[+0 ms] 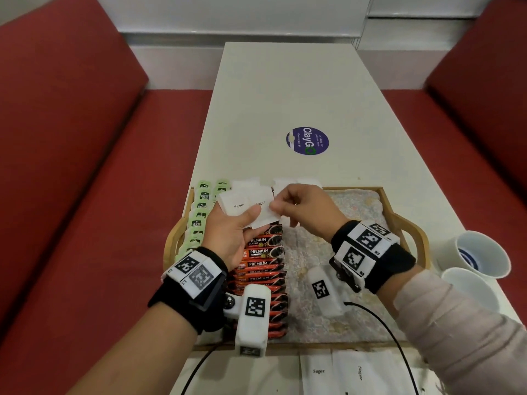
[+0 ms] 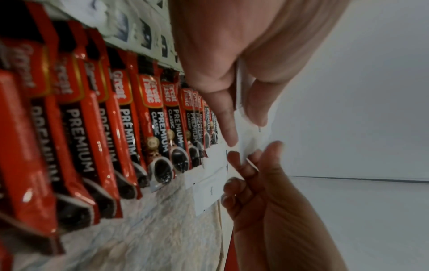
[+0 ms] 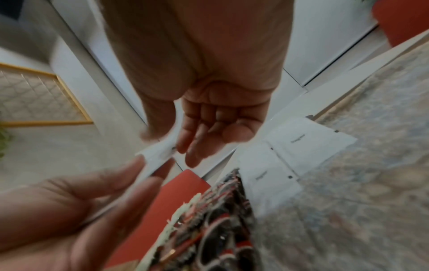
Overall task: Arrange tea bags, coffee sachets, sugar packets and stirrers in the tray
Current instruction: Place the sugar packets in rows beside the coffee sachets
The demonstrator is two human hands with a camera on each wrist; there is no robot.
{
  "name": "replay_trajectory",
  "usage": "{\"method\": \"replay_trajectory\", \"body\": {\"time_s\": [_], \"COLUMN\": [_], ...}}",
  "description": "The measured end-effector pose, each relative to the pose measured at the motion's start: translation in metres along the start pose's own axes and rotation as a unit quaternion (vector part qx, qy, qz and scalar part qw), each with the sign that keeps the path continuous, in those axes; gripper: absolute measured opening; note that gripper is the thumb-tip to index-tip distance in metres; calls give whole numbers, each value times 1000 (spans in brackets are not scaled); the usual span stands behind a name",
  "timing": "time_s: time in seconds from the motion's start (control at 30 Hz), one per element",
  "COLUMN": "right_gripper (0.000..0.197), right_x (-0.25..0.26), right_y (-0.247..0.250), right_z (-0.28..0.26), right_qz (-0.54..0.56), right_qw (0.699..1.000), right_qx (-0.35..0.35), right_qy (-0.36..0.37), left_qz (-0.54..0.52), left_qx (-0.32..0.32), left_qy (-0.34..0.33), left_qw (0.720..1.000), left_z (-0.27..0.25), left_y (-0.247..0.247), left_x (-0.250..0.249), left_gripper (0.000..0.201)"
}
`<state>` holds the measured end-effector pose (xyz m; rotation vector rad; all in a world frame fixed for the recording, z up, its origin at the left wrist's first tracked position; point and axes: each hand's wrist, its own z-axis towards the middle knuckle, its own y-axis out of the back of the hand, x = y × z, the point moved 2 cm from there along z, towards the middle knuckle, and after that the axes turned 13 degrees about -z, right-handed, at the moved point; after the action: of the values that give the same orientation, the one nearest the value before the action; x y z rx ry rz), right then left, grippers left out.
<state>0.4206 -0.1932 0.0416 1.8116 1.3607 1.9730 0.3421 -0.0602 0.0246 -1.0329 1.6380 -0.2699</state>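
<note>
Nearest you, two white paper sugar packets (image 1: pixel 336 370) lie flat on the long white table (image 1: pixel 285 95), just this side of the wooden tray (image 1: pixel 410 226). Your left hand (image 1: pixel 231 238) grips a small fan of white sugar packets (image 1: pixel 242 205), two showing printed "Sugar", thumb across them. Your right hand (image 1: pixel 299 205) pinches the right edge of that fan between thumb and fingertips. Both hover over the tray's far left. Inside, a row of red-and-black coffee sachets (image 1: pixel 262 266) runs near to far, at least ten, overlapping. Left of it stands a row of pale green tea bags (image 1: pixel 199 215), about eight visible. Two white paper cups (image 1: pixel 479 260) sit right of the tray.
</note>
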Motion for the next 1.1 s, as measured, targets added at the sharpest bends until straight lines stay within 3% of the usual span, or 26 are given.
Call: {"method": "replay_trajectory", "body": {"time_s": [0.23, 0.37, 0.63, 0.77, 0.93, 1.1], "right_gripper": [16, 14, 21, 24, 38, 31], "right_x": [-15, -48, -89, -88, -77, -72], "right_y": [22, 37, 21, 19, 20, 17], "right_z": [1, 6, 9, 14, 20, 19], "right_qz": [87, 60, 13, -42, -228, -264], "right_qw": [993, 984, 967, 963, 939, 926], "right_qx": [-58, -113, -44, -46, -12, -5], "right_qy": [-51, -127, -249, -264, -256, -270], "left_qz": [-13, -26, -25, -23, -21, -63], "left_qx": [1, -1, 5, 4, 11, 13], "left_qy": [-2, 5, 11, 12, 14, 60], "left_qw": [1000, 1000, 1000, 1000, 1000, 996], "left_z": [3, 5, 6, 6, 5, 4], "left_y": [-11, -7, -7, -8, -8, -9], "left_x": [2, 0, -1, -1, -1, -3], "left_gripper": [36, 33, 29, 29, 31, 27]}}
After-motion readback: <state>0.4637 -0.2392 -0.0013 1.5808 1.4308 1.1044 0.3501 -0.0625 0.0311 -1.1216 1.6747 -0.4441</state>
